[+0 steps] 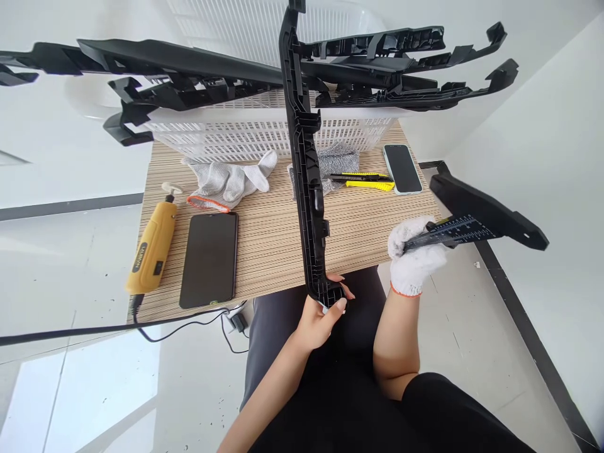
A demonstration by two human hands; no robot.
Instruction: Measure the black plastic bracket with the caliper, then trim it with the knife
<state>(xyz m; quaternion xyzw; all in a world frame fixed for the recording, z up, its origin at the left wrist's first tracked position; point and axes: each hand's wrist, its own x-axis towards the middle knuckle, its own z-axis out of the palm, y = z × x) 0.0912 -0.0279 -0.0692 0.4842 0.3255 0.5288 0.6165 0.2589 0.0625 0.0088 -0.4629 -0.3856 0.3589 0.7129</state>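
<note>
My bare left hand (325, 314) grips the near end of a long black plastic trim part (304, 157) that stands almost upright over the table's front edge. My right hand (415, 255), in a white knit glove with an orange cuff, is closed on a second black plastic part (481, 217) that sticks out to the right past the table. Both hands are close to my lap.
A small wooden table (274, 233) carries a yellow rotary tool (153, 248) with a cord, a dark phone (210, 258), loose grey gloves (231, 179), a yellow utility knife (365, 181) and another phone (402, 168). A white basket (245, 135) at the back bears several long black parts (189, 66).
</note>
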